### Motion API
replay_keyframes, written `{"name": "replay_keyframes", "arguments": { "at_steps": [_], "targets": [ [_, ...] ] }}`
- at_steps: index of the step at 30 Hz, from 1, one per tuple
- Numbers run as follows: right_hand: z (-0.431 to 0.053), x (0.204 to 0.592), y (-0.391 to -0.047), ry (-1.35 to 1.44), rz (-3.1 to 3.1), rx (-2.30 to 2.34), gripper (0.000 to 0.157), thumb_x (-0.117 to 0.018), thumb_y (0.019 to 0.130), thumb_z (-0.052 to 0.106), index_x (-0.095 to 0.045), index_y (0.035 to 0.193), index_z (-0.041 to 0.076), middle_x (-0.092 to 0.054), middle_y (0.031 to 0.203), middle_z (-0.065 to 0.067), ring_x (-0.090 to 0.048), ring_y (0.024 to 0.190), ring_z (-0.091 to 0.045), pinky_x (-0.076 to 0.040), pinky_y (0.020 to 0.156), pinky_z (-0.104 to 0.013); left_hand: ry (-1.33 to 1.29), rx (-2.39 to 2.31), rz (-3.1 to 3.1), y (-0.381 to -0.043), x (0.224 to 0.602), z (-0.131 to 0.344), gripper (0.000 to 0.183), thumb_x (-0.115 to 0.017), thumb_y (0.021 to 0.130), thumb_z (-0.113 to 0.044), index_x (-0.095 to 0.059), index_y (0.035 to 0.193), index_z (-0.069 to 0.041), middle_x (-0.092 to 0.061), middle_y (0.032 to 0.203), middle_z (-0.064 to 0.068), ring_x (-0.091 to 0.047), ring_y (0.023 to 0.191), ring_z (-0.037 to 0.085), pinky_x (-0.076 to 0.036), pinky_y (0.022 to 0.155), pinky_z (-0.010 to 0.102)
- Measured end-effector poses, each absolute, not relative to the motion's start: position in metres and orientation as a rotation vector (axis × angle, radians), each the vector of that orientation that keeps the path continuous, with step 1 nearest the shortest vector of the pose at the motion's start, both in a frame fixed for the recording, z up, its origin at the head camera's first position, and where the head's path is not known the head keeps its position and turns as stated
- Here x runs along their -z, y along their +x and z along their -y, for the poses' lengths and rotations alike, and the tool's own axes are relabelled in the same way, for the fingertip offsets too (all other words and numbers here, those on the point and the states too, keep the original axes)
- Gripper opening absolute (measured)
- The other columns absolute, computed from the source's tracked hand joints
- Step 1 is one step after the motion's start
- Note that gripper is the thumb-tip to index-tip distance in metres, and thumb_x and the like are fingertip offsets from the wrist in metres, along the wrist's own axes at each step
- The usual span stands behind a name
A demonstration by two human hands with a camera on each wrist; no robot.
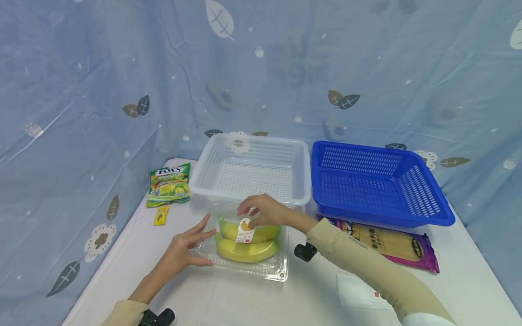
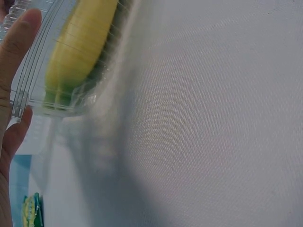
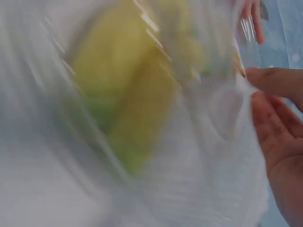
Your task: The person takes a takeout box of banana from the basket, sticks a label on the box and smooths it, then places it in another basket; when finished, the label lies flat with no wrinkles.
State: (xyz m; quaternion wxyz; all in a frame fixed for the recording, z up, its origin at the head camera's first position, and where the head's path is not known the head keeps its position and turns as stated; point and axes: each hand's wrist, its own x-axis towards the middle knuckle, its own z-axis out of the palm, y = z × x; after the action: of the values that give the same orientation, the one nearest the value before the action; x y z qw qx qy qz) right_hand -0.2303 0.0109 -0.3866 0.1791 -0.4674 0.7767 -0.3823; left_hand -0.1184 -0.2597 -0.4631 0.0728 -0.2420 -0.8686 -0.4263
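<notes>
Two yellow bananas (image 1: 244, 251) with green stems lie inside a clear plastic box (image 1: 267, 271). My left hand (image 1: 185, 249) grips the box at its left side, fingers over the upper part and thumb lower down. In the left wrist view its thumb and fingers (image 2: 18, 42) lie along the ribbed rim. A white label (image 1: 245, 233) with a banana picture lies over the top of the box. My right hand (image 1: 265, 210) pinches this label at its upper right edge. The right wrist view shows thumb and forefinger (image 3: 272, 82) together at the label's edge; the bananas there are blurred.
Behind the box stand a white basket (image 1: 303, 176) and a blue basket (image 1: 444, 213). A green candy bag (image 1: 169, 185) and a small yellow packet (image 1: 161, 216) lie left. To the right are a purple pasta pack (image 1: 391, 244) and a white paper sheet (image 1: 356, 292).
</notes>
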Motion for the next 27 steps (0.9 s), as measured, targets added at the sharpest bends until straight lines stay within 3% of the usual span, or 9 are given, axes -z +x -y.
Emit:
{"name": "replay_keyframes", "arguments": {
  "at_steps": [5, 11, 19, 27],
  "targets": [
    [-0.016, 0.396, -0.213, -0.982, -2.01, 1.436, 0.029, -0.067, 0.084, -0.009, -0.062, 0.112, -0.011, -0.065, 0.111, -0.025, -0.064, 0.103, -0.03, -0.052, 0.087, -0.029, -0.729, 1.274, 2.605, -0.118, 0.463, 0.259, 0.073, -0.086, 0.061, -0.031, -0.063, 0.124, -0.002, -0.034, 0.151, 0.015, -0.044, 0.125, 0.043, -0.056, 0.073, 0.043],
    [-0.018, 0.401, -0.201, -0.635, -1.974, 1.599, 0.03, -0.061, 0.092, 0.003, -0.059, 0.119, -0.008, -0.064, 0.117, -0.02, -0.064, 0.104, -0.025, -0.052, 0.088, -0.029, -0.706, 1.285, 2.63, -0.117, 0.461, 0.258, 0.073, -0.087, 0.061, -0.029, -0.063, 0.125, -0.002, -0.033, 0.152, 0.013, -0.043, 0.126, 0.043, -0.056, 0.074, 0.044],
    [-0.016, 0.405, -0.184, -0.61, -1.896, 1.63, 0.032, -0.06, 0.092, 0.006, -0.057, 0.121, -0.007, -0.063, 0.12, -0.019, -0.061, 0.111, -0.026, -0.047, 0.095, -0.03, -0.714, 1.259, 2.61, -0.116, 0.46, 0.258, 0.073, -0.088, 0.059, -0.027, -0.063, 0.123, -0.002, -0.034, 0.151, 0.014, -0.045, 0.124, 0.043, -0.057, 0.072, 0.041],
    [-0.018, 0.408, -0.167, -0.6, -1.78, 1.65, 0.032, -0.057, 0.094, 0.006, -0.055, 0.122, -0.009, -0.062, 0.12, -0.024, -0.063, 0.105, -0.023, -0.05, 0.091, -0.032, -0.735, 1.256, 2.593, -0.117, 0.461, 0.258, 0.073, -0.088, 0.059, -0.027, -0.064, 0.122, 0.0, -0.035, 0.15, 0.017, -0.045, 0.123, 0.044, -0.057, 0.071, 0.042]
  ]
}}
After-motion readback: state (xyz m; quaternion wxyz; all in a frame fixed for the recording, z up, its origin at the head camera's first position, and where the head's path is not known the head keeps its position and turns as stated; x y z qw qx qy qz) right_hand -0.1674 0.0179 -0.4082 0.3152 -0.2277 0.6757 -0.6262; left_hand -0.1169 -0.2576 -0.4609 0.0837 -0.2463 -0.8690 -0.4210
